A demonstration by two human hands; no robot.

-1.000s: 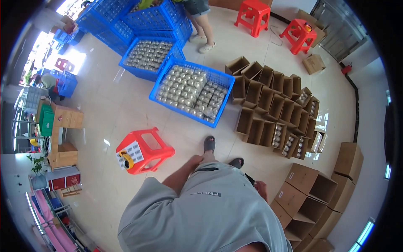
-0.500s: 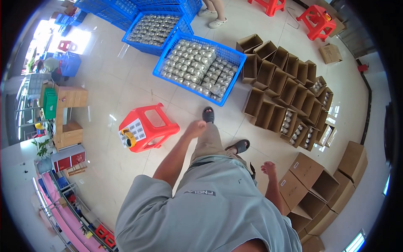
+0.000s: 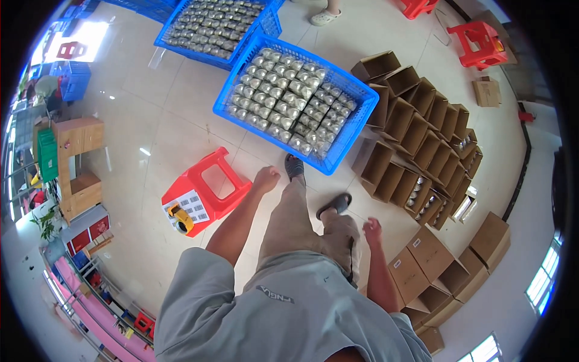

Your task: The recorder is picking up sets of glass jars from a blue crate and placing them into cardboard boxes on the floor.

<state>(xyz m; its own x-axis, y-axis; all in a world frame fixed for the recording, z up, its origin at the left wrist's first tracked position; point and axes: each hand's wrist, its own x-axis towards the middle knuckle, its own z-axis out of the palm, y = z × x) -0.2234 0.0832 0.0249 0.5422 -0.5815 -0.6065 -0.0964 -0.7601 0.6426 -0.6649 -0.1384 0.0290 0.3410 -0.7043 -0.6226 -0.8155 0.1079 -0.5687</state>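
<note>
Blue crate point(image 3: 353, 130) of silvery wrapped pieces lies on the pale tiled floor point(image 3: 151, 145) just beyond my feet. My left hand point(image 3: 266, 179) hangs curled and holds nothing, near the red stool point(image 3: 208, 190) with a white label sheet point(image 3: 192, 207) and a yellow tool on it. My right hand point(image 3: 372, 231) hangs loosely open and holds nothing, above brown cardboard boxes point(image 3: 422, 265). Open cartons point(image 3: 416, 130) stand in rows at the right.

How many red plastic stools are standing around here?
3 clear ones: one red plastic stool by the left hand at, two far off and. Others may be hidden.
</note>
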